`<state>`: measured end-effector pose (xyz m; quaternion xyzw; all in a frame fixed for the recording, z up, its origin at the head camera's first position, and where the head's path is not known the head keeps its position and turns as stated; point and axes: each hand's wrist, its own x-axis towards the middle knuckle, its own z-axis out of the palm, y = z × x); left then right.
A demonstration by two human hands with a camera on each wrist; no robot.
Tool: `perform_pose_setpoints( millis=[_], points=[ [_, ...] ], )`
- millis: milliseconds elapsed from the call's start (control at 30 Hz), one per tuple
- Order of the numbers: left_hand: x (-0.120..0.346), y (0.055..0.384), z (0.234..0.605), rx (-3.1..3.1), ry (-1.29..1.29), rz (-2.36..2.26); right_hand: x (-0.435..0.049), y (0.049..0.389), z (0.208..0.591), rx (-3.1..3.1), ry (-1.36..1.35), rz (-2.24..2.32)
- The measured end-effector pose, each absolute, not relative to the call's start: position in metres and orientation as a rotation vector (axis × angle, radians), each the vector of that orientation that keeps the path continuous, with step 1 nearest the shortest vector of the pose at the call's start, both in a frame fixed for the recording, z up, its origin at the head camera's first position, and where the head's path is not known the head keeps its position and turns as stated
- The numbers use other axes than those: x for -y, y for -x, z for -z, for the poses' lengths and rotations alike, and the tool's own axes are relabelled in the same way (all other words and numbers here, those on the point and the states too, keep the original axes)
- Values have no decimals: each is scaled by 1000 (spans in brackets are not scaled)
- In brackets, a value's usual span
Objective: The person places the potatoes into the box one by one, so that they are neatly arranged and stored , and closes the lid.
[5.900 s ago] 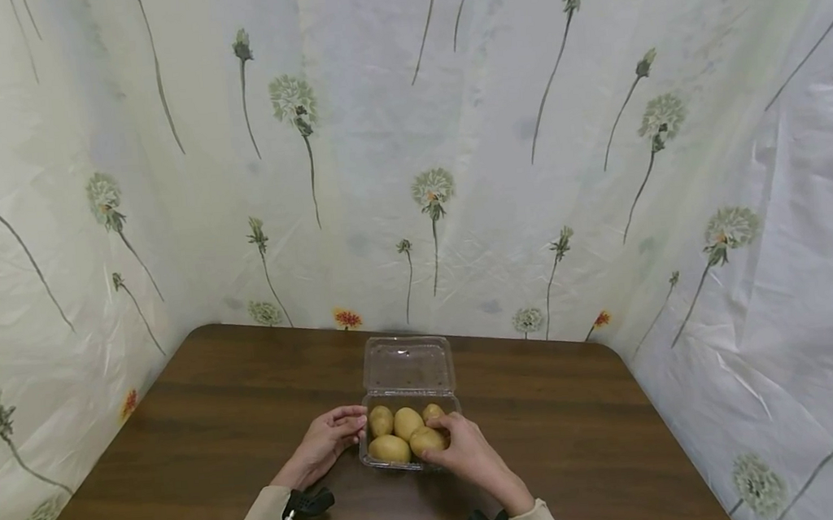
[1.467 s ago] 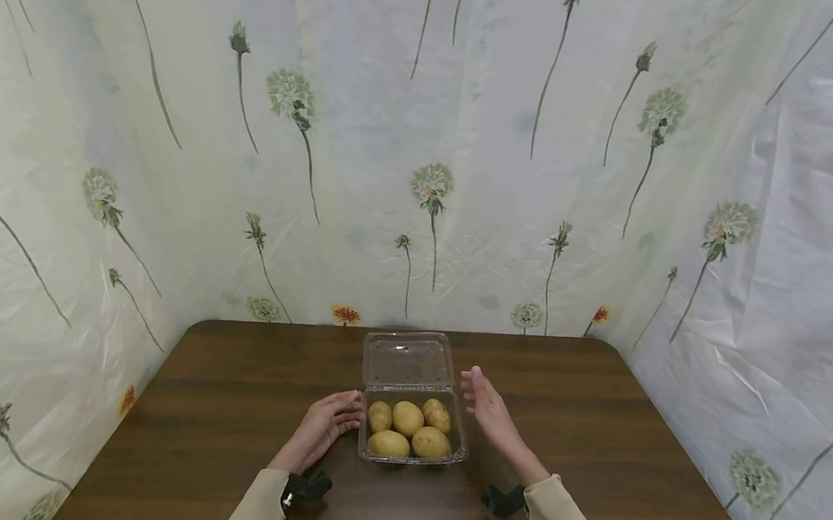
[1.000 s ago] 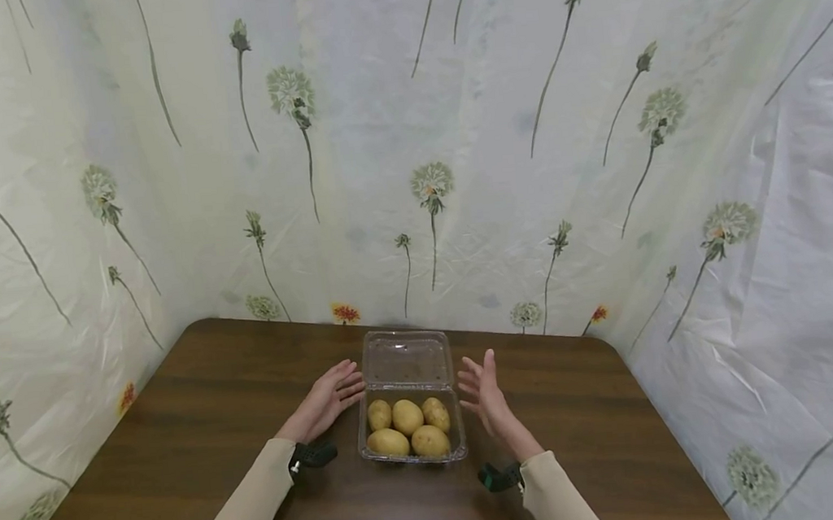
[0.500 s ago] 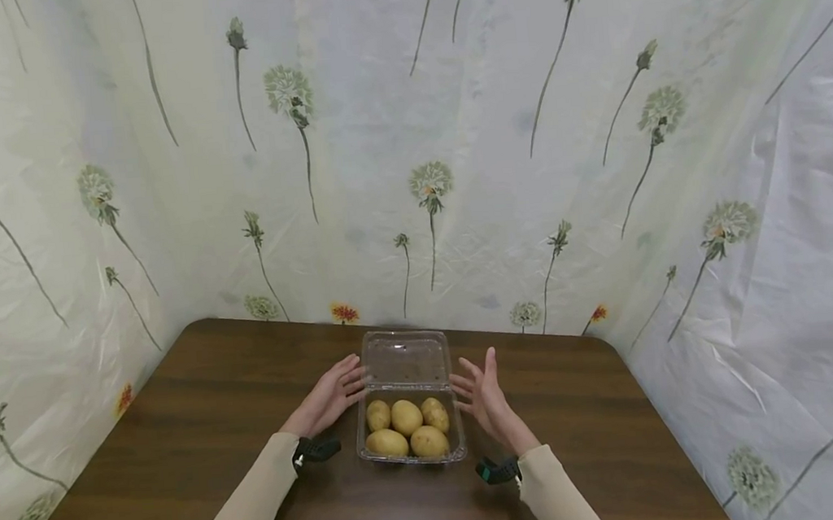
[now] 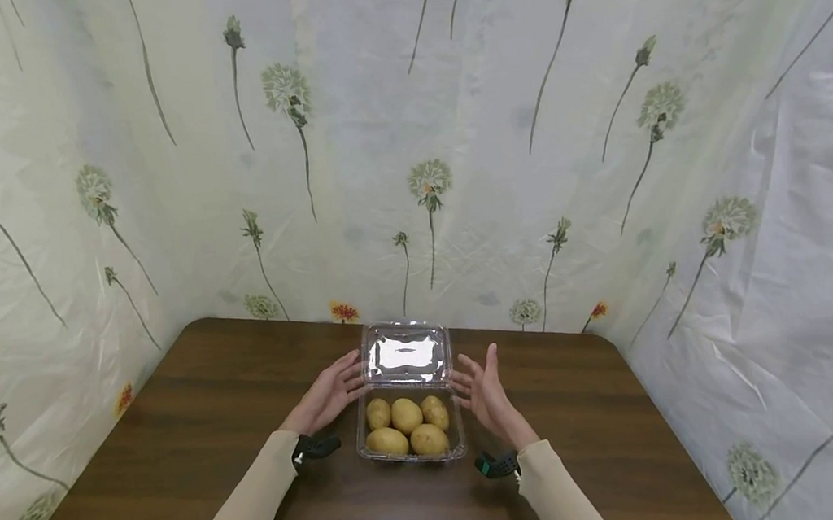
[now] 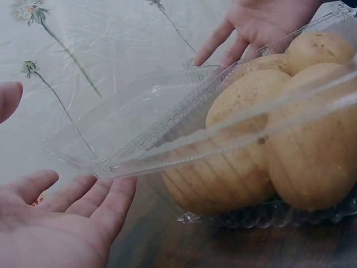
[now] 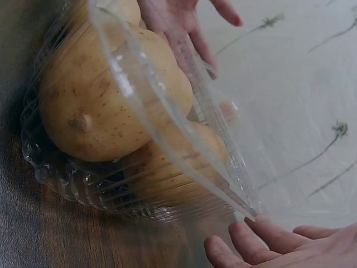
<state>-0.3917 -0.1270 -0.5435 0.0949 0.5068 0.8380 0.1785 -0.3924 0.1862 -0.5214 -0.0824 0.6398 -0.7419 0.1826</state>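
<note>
A clear plastic clamshell container (image 5: 361,450) sits on the table, its lid (image 5: 405,355) tipped back and showing a bright glare in the head view. Several yellow potatoes (image 5: 407,416) lie in its base. My left hand (image 5: 327,393) is at the left side near the hinge, fingers stretched out; in the left wrist view its fingertips (image 6: 120,192) touch the plastic at the hinge corner. Across from it, my right hand (image 5: 487,393) has its thumb raised, and in the right wrist view its fingertips (image 7: 259,223) meet the opposite hinge corner. Neither hand grips anything.
The dark wooden table (image 5: 248,363) has rounded far corners. A pale flower-printed curtain (image 5: 355,134) surrounds it at the back and sides. Both wrists wear black bands (image 5: 497,464) below beige sleeves (image 5: 248,502).
Earlier my right fingers were on a potato in the container; that hand withdrew to the right side. Both hands then moved up beside the hinge, and the lid has just tilted up slightly, catching glare.
</note>
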Motion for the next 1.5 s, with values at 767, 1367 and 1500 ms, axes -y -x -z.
perform_pose_setpoints(
  millis=[767,1367,1500],
  points=[
    [129,390,539,-1346,-304,-2416,-190,391,518,-1780,227,2110],
    [121,376,532,-1438,-321,-2444,-193,378,508,-1872,291,2027],
    [120,372,534,-1529,-281,-2405,-195,373,511,-1957,300,1943]
  ],
)
